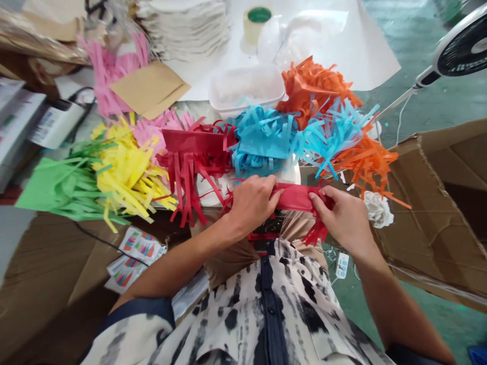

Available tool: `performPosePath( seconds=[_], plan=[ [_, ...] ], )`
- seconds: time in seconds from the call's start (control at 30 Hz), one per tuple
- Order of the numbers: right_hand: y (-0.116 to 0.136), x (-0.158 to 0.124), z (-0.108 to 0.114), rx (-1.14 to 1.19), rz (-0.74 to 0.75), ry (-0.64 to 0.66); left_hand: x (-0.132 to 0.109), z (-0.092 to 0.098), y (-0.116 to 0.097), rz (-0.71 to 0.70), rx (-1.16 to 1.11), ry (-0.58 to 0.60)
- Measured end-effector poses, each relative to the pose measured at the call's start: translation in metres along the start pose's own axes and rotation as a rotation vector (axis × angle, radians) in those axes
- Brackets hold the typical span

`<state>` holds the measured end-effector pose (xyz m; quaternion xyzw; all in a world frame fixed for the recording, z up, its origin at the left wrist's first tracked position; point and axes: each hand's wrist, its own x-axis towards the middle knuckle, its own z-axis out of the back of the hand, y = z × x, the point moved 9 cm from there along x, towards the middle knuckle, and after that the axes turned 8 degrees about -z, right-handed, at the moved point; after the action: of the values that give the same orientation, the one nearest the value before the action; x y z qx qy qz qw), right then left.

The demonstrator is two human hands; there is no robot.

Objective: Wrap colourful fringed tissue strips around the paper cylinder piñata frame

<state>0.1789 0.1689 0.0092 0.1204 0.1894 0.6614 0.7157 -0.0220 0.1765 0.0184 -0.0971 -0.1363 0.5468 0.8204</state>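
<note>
Seen from the wearer's own viewpoint, a red paper band (294, 196) with fringed strips is stretched between two bare hands, close in front of the body, above the lap (228, 266) and along the near edge of a crowded bench (198, 105). Its long side runs left to right, across the body and roughly in line with the bench edge, nearly level. Neither hand is nearer to it, since both touch it: the left hand (254, 204) grips the left end, fingers curled and thumb pressing, while the right hand (342, 218) pinches the right end between thumb and fingers. The plain middle of the band lies bare between the two grips, and some loose red strips (316, 232) dangle below the right hand. How much paper is hidden inside the curled left fingers cannot be told. A bunch of darker red fringe (194, 142) rests on the bench, beyond the left hand and further left. Blue fringe (262, 139) lies straight ahead, just past the band, and orange fringe (367, 157) lies ahead of the right hand. A white ruffled flower (378, 209) sits just to the right of that hand.
</note>
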Motion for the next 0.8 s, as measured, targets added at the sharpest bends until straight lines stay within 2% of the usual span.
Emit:
performPosePath(
  seconds=[0.37,0.47,0.57,0.67,0.8],
  plan=[
    [0.008,-0.003,-0.002,-0.081,0.024,-0.055,0.007,0.001,0.010,0.038,0.031,0.049],
    [0.006,0.000,-0.004,-0.105,0.000,-0.045,0.008,0.008,0.009,0.004,0.044,0.009],
    [0.003,0.003,-0.004,-0.131,-0.024,-0.033,0.005,0.018,-0.003,-0.095,0.089,-0.075],
    [0.002,0.005,-0.005,-0.141,-0.027,-0.017,-0.008,0.024,-0.029,-0.259,0.070,-0.164],
    [0.004,0.006,-0.007,-0.163,-0.023,-0.024,-0.029,0.008,-0.059,-0.476,-0.070,-0.142]
  ],
)
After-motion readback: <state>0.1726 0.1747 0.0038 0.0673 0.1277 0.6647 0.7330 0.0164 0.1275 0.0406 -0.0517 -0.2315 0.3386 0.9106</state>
